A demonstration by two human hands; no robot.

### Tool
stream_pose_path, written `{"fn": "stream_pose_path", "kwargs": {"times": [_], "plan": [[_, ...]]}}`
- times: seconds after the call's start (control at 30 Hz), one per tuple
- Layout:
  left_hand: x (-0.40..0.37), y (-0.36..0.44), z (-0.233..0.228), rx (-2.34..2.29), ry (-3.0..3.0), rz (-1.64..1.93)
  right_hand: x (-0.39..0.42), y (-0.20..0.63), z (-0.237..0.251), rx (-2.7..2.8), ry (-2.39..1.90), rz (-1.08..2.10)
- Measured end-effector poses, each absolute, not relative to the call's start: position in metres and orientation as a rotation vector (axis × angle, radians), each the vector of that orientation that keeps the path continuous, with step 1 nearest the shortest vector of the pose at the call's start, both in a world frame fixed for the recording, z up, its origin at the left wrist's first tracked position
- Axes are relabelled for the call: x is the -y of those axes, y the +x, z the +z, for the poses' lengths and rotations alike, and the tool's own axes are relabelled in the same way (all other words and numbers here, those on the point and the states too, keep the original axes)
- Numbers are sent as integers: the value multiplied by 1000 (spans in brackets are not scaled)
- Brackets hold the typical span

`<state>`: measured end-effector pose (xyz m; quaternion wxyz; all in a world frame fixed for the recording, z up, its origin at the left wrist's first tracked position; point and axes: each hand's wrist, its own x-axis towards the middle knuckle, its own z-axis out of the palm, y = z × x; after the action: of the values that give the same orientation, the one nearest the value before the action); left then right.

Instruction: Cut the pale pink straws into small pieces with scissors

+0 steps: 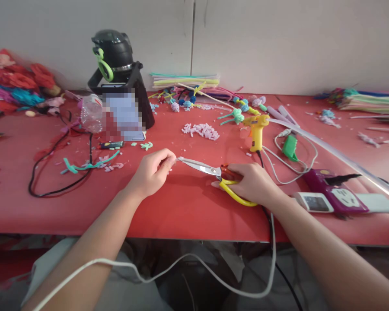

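Observation:
My right hand [254, 183] is closed around the handles of a pair of scissors [202, 167] with red and yellow grips. The blades point left and look nearly closed. Their tip reaches the fingertips of my left hand [154, 171], which are pinched together. A small pale piece shows at the blade tip, but what the left fingers hold is mostly hidden. Beyond the hands lies a pile of short pale-pink cut pieces [201, 131]. A few mint-green pieces [146, 146] lie nearer the left hand.
A yellow glue gun [256, 131] with a long clear glue stick stands behind the right hand. A purple power strip [337, 192] and cables lie right. At back left are a black bottle [145, 101] and a phone [125, 114]. Pipe cleaners [184, 81] lie along the wall.

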<state>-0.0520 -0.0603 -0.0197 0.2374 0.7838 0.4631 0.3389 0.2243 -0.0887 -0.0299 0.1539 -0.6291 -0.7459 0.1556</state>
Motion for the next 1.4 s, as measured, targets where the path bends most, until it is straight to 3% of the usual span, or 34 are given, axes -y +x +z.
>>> {"fn": "stream_pose_path", "kwargs": {"times": [1.4], "plan": [[61, -53, -22, -1248, 2075, 918, 90, 223, -32, 2119, -1847, 408]]}}
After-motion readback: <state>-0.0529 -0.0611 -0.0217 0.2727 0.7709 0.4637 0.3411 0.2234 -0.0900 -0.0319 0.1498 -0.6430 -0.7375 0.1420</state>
